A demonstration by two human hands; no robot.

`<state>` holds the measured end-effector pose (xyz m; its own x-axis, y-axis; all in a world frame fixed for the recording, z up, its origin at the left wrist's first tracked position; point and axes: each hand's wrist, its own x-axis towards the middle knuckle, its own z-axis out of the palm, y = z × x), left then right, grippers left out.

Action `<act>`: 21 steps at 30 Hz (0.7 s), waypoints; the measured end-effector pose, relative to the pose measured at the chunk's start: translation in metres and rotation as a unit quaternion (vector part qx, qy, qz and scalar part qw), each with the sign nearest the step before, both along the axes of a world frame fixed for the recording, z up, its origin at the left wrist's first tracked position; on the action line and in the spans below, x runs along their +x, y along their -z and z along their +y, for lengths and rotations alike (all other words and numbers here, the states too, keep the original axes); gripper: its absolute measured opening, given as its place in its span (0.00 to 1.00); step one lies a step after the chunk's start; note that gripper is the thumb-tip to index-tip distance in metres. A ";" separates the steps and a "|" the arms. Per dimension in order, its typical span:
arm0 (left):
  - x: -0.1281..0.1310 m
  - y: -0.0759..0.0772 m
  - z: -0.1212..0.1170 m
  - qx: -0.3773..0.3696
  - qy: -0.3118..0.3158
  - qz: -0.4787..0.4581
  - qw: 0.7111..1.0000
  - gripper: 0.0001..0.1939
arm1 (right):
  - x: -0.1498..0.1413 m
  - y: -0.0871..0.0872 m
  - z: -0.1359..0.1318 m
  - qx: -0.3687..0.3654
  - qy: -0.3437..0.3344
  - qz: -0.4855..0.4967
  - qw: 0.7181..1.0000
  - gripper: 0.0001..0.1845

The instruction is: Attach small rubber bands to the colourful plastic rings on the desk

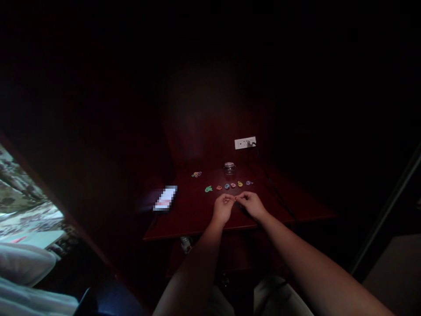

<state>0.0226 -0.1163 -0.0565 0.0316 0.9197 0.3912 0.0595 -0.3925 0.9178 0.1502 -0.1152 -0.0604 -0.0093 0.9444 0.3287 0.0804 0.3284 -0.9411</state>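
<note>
My left hand (222,208) and my right hand (251,204) meet over the dark red table (197,215), fingertips pinched together on a tiny reddish piece (234,198) between them. Just beyond my hands lies a row of small coloured clips: a green one (208,189), an orange one (219,188), a blue one (226,186), a pink one (233,185), a yellow one (240,184) and a purple one (249,182). A small bunch of coloured clips (196,174) lies farther back to the left.
A lit phone (165,198) lies on the table's left part. A small glass jar (229,168) stands behind the clip row. A white wall socket (245,142) with a plug and a dark cable is at the back right. Bedding shows at the far left.
</note>
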 end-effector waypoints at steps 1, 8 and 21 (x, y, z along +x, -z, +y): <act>0.000 0.000 0.000 0.003 0.001 -0.001 1.000 0.06 | 0.000 0.000 0.000 0.003 0.002 -0.004 1.000 0.16; 0.000 0.002 0.000 0.003 0.001 0.018 1.000 0.06 | -0.002 -0.003 -0.004 0.007 0.033 -0.032 0.999 0.17; 0.001 0.006 -0.001 0.002 0.013 0.059 0.998 0.05 | 0.005 -0.001 -0.018 -0.010 -0.019 -0.045 0.999 0.15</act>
